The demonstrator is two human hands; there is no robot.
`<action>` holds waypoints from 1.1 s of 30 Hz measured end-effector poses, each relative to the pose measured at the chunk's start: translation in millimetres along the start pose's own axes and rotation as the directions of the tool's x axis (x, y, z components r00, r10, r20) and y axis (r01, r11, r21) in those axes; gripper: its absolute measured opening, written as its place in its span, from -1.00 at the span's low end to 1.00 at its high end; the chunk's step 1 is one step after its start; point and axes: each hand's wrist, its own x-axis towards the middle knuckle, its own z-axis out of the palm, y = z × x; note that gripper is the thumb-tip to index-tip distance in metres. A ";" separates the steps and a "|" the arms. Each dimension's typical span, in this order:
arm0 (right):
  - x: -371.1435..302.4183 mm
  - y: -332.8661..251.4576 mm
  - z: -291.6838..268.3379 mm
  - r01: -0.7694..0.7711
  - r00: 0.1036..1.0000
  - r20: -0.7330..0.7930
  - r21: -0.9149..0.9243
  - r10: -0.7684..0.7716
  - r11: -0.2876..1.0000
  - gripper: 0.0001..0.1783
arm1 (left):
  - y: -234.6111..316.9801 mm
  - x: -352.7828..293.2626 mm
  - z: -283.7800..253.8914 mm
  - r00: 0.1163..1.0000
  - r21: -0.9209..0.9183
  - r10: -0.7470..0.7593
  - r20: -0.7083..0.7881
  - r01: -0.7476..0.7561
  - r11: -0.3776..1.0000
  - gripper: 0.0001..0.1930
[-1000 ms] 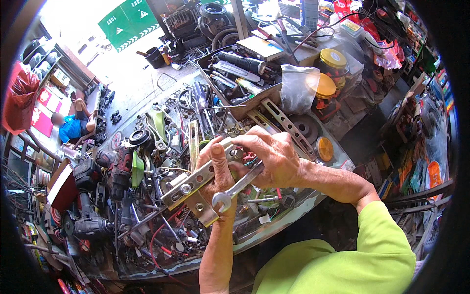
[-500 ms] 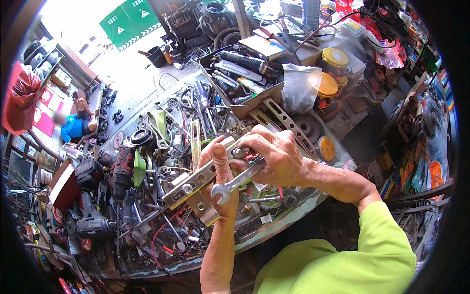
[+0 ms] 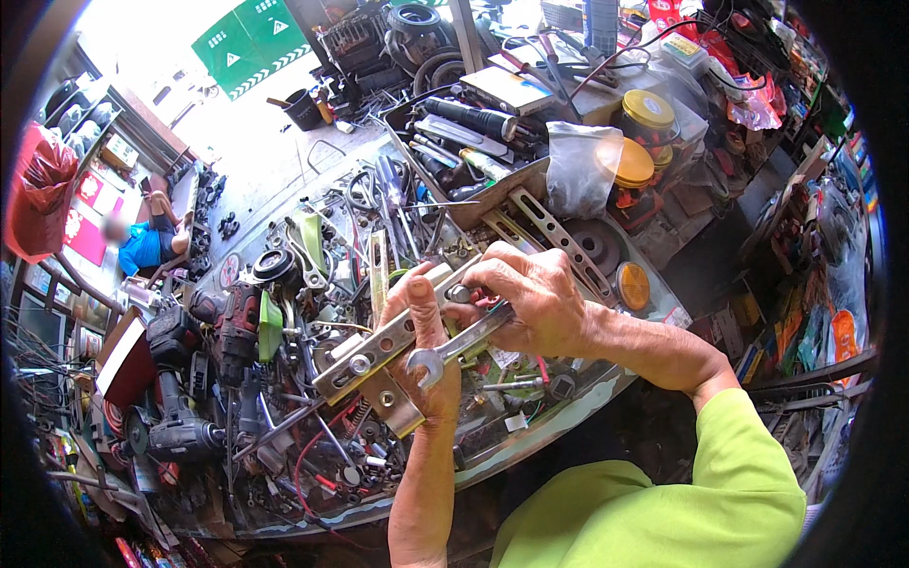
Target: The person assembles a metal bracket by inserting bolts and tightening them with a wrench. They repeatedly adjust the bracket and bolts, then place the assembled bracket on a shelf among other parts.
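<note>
My left hand (image 3: 431,331) grips a slotted metal bracket (image 3: 386,348), its thumb laid across the upper bar. A bolt head (image 3: 360,364) sits near the bracket's left end, and a flat plate with a hole (image 3: 392,401) projects below. In my right hand (image 3: 540,303) an open-end wrench (image 3: 464,343) is tucked against the palm, jaw pointing down-left over my left palm. The right thumb and forefinger pinch at a bolt (image 3: 458,293) at the bracket's right end. Their fingertips partly cover that bolt.
Cordless drills (image 3: 237,327) and an angle grinder (image 3: 185,431) crowd the table's left. A metal tray of tools (image 3: 473,208) stands behind my hands, beside yellow-lidded jars (image 3: 648,110). An orange reflector (image 3: 632,286) lies to the right. Far left, a person in blue (image 3: 142,244) sits.
The wrench jaw has tilted slightly upward in my right hand. My right fingers have shifted a little at the bolt. The bracket and my left hand stay nearly in place.
</note>
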 end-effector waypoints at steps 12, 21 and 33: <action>-1.8 -1.0 7.1 -0.015 0.997 -0.078 0.034 0.018 0.999 -0.56 | -16.0 6.9 -5.5 0.984 0.158 0.166 -0.066 -0.154 0.975 -0.61; -2.6 0.4 1.3 0.053 0.999 0.011 0.030 -0.053 0.998 -0.54 | -10.1 5.3 -1.6 0.982 0.177 0.178 -0.058 -0.165 0.970 -0.63; -4.9 3.9 0.5 0.066 0.995 0.072 0.030 -0.068 0.997 -0.34 | -15.3 7.7 -2.0 0.979 0.136 0.200 -0.042 -0.193 0.972 -0.61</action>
